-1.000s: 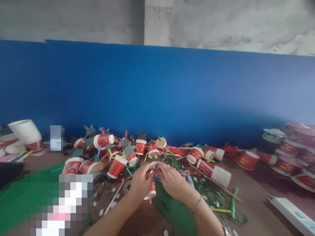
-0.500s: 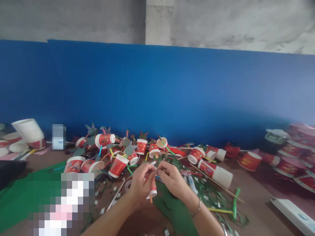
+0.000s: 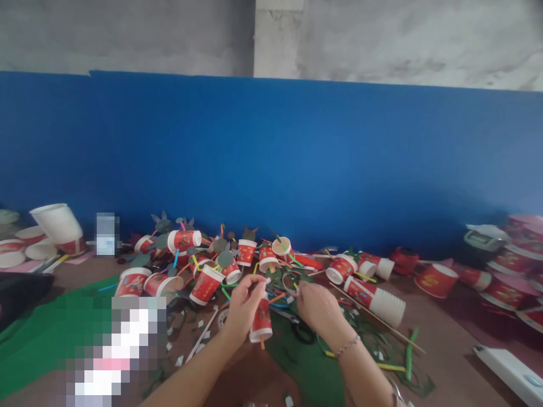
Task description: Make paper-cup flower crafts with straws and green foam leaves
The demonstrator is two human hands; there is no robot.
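My left hand (image 3: 243,305) is closed around an upside-down red and white paper cup (image 3: 261,323), with an orange straw poking out beneath it. Its fingertips pinch something small and pale at the cup's top. My right hand (image 3: 317,308), a bracelet on its wrist, sits just right of the cup, apart from it. Its fingers are curled, pinching something tiny that I cannot make out. Under both hands lies dark green paper (image 3: 305,362) with scissors (image 3: 297,328) on it.
Many red paper cups with straws and green cut-outs (image 3: 203,265) are piled along the blue wall (image 3: 271,158). A stack of cups (image 3: 375,301) and a long stick lie to the right. Green sheets (image 3: 38,333) cover the left; a white box (image 3: 509,370) sits far right.
My hands were joined over the cup's top. The right hand has pulled away to the right, while the left hand keeps the cup, which now shows more fully.
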